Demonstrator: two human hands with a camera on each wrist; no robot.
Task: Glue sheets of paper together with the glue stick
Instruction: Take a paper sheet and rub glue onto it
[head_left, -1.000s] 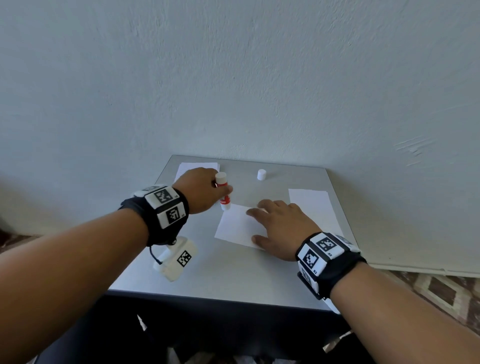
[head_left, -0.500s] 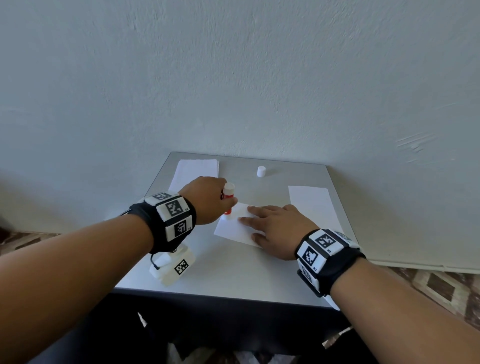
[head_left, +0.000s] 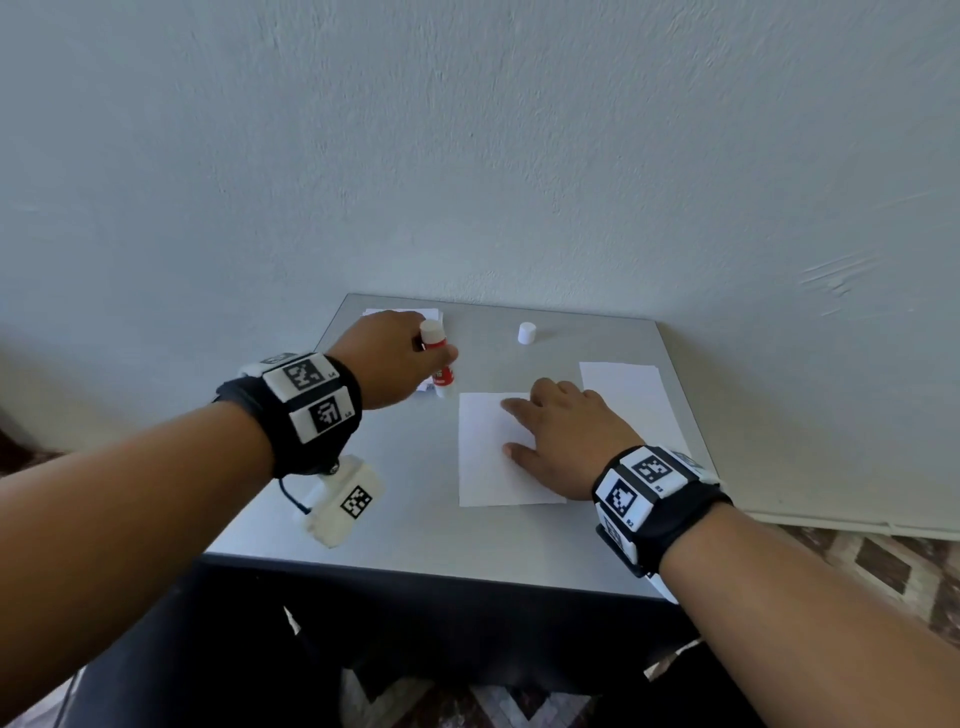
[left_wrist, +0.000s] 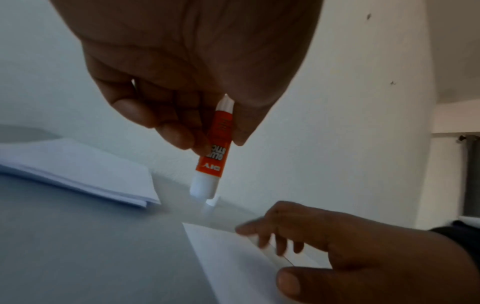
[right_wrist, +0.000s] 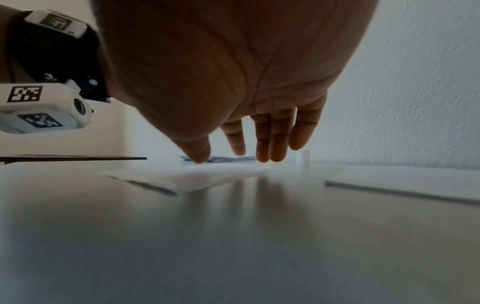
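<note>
My left hand (head_left: 415, 364) grips a red and white glue stick (head_left: 440, 371), uncapped, tip down. The glue stick (left_wrist: 213, 152) stands just left of the far left corner of a white sheet (head_left: 488, 457); whether its tip touches the table is unclear. My right hand (head_left: 540, 423) lies flat on that sheet with straight fingers (right_wrist: 262, 144) and the thumb pressing it down. The sheet (right_wrist: 192, 176) lies square to the table, and the sheet (left_wrist: 233, 259) lies close under the right hand (left_wrist: 350, 246). The white cap (head_left: 526, 333) stands behind.
A stack of white paper (head_left: 400, 314) lies at the far left corner of the grey table (head_left: 415, 540), partly hidden by my left hand. Another sheet (head_left: 631, 400) lies by the right edge. A wall rises right behind the table.
The right hand has turned the sheet from a slant to square with the table. The left hand has drawn the glue stick off the sheet, to the left and back.
</note>
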